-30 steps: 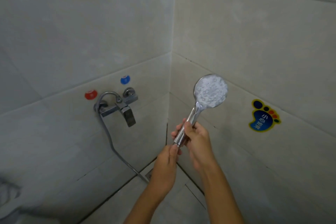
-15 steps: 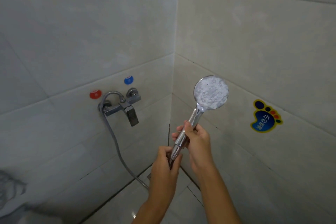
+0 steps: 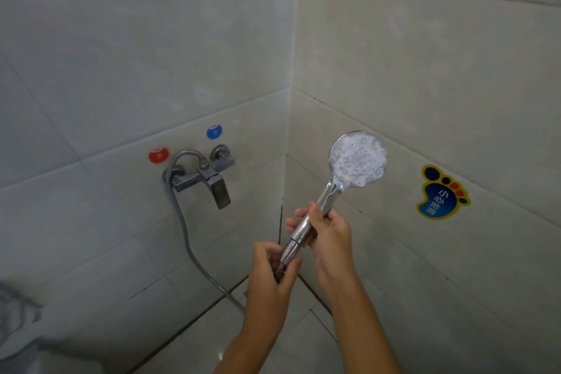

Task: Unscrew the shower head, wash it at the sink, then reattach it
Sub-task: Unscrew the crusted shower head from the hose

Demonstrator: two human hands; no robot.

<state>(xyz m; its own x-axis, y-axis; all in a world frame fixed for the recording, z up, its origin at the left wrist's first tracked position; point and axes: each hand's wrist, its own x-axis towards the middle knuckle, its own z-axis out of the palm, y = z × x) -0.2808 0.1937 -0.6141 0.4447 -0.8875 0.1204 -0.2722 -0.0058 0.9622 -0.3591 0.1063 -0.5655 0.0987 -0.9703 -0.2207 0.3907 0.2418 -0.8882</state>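
A chrome shower head (image 3: 358,159) with a round white spray face points up and right in the tiled corner. My right hand (image 3: 329,231) grips its handle just below the neck. My left hand (image 3: 271,270) pinches the chrome nut and coiled end of the hose (image 3: 182,222) at the bottom of the handle. The grey hose loops from the wall faucet (image 3: 209,174) down toward the floor and back up behind my left hand.
Red (image 3: 158,155) and blue (image 3: 214,131) dots mark the wall above the faucet. A blue footprint sticker (image 3: 440,193) is on the right wall. Tiled walls meet in the corner; floor tiles (image 3: 273,340) lie below. Something grey and blurred shows at the lower left edge.
My left hand has closed in on the hose nut under the handle and shifted its fingers on it. The shower head has stayed almost still in my right hand.
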